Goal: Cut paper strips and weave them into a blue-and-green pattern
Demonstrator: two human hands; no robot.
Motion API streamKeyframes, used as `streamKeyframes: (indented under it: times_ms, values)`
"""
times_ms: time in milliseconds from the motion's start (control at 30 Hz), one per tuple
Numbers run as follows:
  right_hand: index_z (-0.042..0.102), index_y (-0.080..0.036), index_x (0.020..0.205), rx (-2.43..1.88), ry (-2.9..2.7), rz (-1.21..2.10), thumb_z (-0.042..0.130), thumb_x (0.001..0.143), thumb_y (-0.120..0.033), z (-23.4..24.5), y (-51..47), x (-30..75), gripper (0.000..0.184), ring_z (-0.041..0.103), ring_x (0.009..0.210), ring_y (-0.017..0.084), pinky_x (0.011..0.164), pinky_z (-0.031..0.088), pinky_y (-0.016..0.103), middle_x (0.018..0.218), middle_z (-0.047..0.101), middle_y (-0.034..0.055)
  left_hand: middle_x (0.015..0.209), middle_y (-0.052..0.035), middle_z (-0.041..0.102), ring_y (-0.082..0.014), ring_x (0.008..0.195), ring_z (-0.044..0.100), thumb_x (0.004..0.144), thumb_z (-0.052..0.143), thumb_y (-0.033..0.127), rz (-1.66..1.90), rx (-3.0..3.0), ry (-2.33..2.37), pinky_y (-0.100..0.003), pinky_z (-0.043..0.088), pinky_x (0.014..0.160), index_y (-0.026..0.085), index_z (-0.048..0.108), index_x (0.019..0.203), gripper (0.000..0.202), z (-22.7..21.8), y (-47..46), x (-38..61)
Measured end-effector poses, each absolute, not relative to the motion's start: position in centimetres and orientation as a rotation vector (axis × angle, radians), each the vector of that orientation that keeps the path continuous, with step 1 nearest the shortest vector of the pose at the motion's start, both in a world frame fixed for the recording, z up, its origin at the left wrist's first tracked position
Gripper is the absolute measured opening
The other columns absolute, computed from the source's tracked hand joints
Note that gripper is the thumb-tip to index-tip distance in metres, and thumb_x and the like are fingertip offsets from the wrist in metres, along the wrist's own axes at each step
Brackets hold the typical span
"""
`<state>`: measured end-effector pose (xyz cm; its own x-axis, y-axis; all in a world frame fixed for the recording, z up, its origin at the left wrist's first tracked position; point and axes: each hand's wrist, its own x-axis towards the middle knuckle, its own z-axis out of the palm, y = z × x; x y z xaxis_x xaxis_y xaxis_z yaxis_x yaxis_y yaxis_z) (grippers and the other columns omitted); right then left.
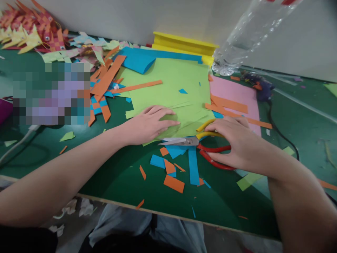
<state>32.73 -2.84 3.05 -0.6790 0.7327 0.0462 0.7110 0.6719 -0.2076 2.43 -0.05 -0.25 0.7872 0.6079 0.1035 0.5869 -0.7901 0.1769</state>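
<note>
My left hand lies on a light green sheet of paper, fingers stretched out and pointing right. Several slits run through the sheet just beyond my fingertips. My right hand is closed around the handles of a pair of scissors, one handle yellow and one red. The blades point left along the sheet's near edge and look nearly closed. Blue and orange paper scraps are scattered below the blades. A blue paper strip lies just under the scissors.
A woven orange and blue paper piece sits left of the sheet. Pink paper lies to the right. A clear plastic bottle stands by the wall, near a glue gun with a black cord. Woven paper fish fill the far left corner.
</note>
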Motion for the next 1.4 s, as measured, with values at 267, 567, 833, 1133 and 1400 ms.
streamKeyframes:
  times_ms: [267,567,833,1133,1400]
  values:
    - [0.061,-0.025,0.109,-1.193,-2.745,0.323,0.068,0.08,-0.046,3.0,-2.9,32.5,0.036,0.063,0.101,0.032,0.091,0.039,0.048,0.107,0.069,0.0084,0.149,-0.0116,0.044,-0.0293,0.14,0.035,0.106,0.031,0.024,0.219,2.843,0.955,-0.047,0.03,0.117,0.021,0.05,0.145,0.043,-0.3,-0.1,2.5]
    - [0.06,-0.022,0.111,-1.157,-2.777,0.278,0.062,0.085,-0.05,3.2,-3.0,32.0,0.038,0.061,0.101,0.031,0.091,0.036,0.047,0.108,0.068,0.009,0.149,-0.011,0.044,-0.0288,0.139,0.036,0.105,0.032,0.023,0.237,2.83,0.95,-0.047,0.029,0.117,0.022,0.051,0.144,0.043,-0.1,-0.1,2.4]
    - [0.06,-0.02,0.113,-1.12,-2.794,0.191,0.063,0.086,-0.048,3.2,-3.1,31.1,0.039,0.06,0.106,0.033,0.091,0.038,0.047,0.11,0.067,0.011,0.149,-0.0106,0.045,-0.0284,0.139,0.037,0.106,0.032,0.025,0.25,2.822,0.969,-0.047,0.03,0.117,0.023,0.052,0.144,0.043,-0.3,-0.1,2.5]
    - [0.056,-0.017,0.123,-1.016,-2.842,0.128,0.059,0.091,-0.037,3.0,-3.0,30.1,0.037,0.062,0.108,0.03,0.098,0.04,0.047,0.119,0.068,0.0119,0.148,-0.01,0.046,-0.0277,0.139,0.037,0.106,0.033,0.026,0.268,2.846,0.963,-0.046,0.031,0.116,0.025,0.051,0.145,0.042,-0.5,-0.1,2.5]
    - [0.053,-0.017,0.128,-0.995,-2.843,0.086,0.054,0.095,-0.034,2.9,-2.8,29.8,0.037,0.061,0.112,0.028,0.095,0.043,0.042,0.122,0.066,0.0126,0.148,-0.0116,0.045,-0.0285,0.138,0.038,0.107,0.033,0.031,0.278,2.934,0.951,-0.047,0.032,0.115,0.024,0.05,0.145,0.042,-1.0,0.1,2.4]
